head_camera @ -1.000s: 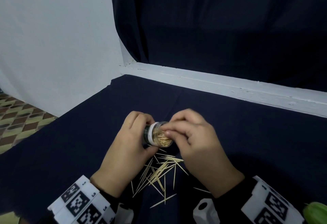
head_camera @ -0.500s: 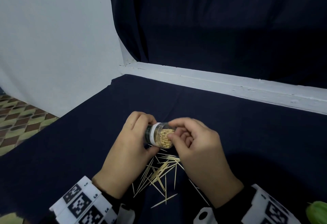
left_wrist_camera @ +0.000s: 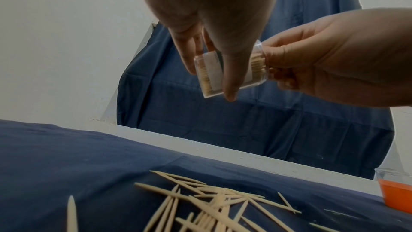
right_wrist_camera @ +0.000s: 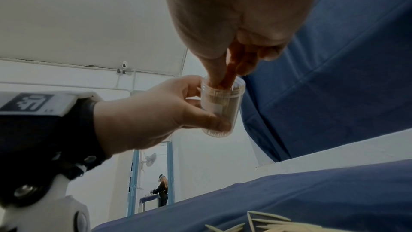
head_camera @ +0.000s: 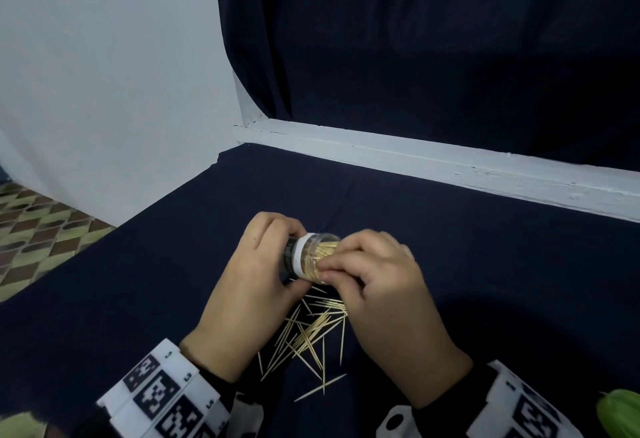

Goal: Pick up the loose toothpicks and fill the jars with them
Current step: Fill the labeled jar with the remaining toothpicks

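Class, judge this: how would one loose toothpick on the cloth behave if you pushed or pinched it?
The loose toothpicks look thin and straight, so probably stiff yet easily snapped. They lie flat on the dark cloth, so likely hard to pinch singly. Being slender and apparently round, one would probably roll or skid when pushed.
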The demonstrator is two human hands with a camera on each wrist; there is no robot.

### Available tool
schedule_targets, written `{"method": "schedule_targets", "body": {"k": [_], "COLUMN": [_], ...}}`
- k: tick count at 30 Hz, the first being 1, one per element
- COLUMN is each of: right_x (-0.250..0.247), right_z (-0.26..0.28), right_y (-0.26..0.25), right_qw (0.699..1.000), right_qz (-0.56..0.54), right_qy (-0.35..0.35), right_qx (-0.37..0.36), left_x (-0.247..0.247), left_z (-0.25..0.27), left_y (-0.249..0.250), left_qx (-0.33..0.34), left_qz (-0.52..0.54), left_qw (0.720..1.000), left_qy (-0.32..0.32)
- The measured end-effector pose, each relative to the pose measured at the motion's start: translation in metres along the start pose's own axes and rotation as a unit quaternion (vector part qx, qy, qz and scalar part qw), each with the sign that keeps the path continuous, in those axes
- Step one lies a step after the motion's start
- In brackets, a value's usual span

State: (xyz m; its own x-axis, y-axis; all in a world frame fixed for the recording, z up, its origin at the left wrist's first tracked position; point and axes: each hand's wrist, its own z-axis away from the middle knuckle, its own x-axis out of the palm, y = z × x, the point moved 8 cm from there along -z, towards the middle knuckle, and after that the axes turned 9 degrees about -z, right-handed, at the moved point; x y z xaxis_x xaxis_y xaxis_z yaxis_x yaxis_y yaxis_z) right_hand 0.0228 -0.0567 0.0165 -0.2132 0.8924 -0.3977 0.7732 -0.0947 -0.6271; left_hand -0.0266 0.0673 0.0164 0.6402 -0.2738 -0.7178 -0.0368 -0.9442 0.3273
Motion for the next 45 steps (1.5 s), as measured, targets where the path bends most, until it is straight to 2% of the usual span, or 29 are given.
{"method": "schedule_targets", "body": {"k": [4,6,7,8,9,10,12,13,14,23,28,32,36,37,41,43,45], "right_x": [-0.022,-0.043,-0.051,-0.053,-0.049,-0.040,-0.028,-0.026,-0.024,0.012,0.027,0.048,0.060,0.061,0.066,0.073,0.082], "right_z": [-0.008,-0.008,-0.006,-0.001,0.008,0.022,0.056,0.066,0.070,0.055,0.055,0.038,0.014,0.012,0.020,0.023,0.023], "right_y": [0.008,0.017,0.026,0.039,0.054,0.068,0.083,0.084,0.081,0.069,0.070,0.068,0.077,0.080,0.088,0.088,0.086], "right_qw": [0.995,0.992,0.990,0.986,0.971,0.936,0.832,0.793,0.773,0.786,0.767,0.803,0.841,0.835,0.772,0.772,0.785], "right_qz": [-0.085,-0.089,-0.075,-0.041,0.015,0.085,0.203,0.239,0.260,0.289,0.297,0.259,0.192,0.202,0.273,0.257,0.229], "right_qy": [0.036,0.070,0.071,0.038,-0.038,-0.143,-0.346,-0.405,-0.434,-0.468,-0.520,-0.498,-0.437,-0.441,-0.509,-0.519,-0.520], "right_qx": [0.038,0.062,0.099,0.160,0.236,0.309,0.382,0.388,0.383,0.283,0.228,0.200,0.254,0.259,0.265,0.262,0.246], "left_x": [0.000,-0.001,-0.001,-0.002,-0.002,-0.003,-0.003,-0.003,-0.003,-0.017,-0.029,-0.034,-0.037,-0.037,-0.037,-0.037,-0.037], "left_z": [0.000,0.001,0.001,0.001,0.001,0.001,0.002,0.002,0.002,0.008,0.015,0.020,0.023,0.023,0.023,0.023,0.023], "left_y": [-0.002,-0.005,-0.007,-0.009,-0.010,-0.012,-0.012,-0.011,-0.011,-0.027,-0.040,-0.045,-0.050,-0.050,-0.051,-0.051,-0.050], "left_qx": [0.001,-0.006,-0.012,-0.018,-0.022,-0.024,-0.027,-0.028,-0.029,-0.063,-0.089,-0.096,-0.100,-0.100,-0.099,-0.099,-0.097], "left_qz": [-0.015,-0.020,-0.022,-0.024,-0.026,-0.026,-0.026,-0.025,-0.025,-0.017,-0.020,-0.027,-0.026,-0.027,-0.027,-0.027,-0.030], "left_qw": [1.000,1.000,1.000,0.999,0.999,0.999,0.999,0.999,0.999,0.998,0.996,0.995,0.994,0.994,0.995,0.995,0.995], "left_qy": [-0.009,-0.013,-0.015,-0.016,-0.015,-0.014,-0.012,-0.012,-0.013,-0.002,0.015,0.021,0.019,0.018,0.018,0.020,0.021]}}
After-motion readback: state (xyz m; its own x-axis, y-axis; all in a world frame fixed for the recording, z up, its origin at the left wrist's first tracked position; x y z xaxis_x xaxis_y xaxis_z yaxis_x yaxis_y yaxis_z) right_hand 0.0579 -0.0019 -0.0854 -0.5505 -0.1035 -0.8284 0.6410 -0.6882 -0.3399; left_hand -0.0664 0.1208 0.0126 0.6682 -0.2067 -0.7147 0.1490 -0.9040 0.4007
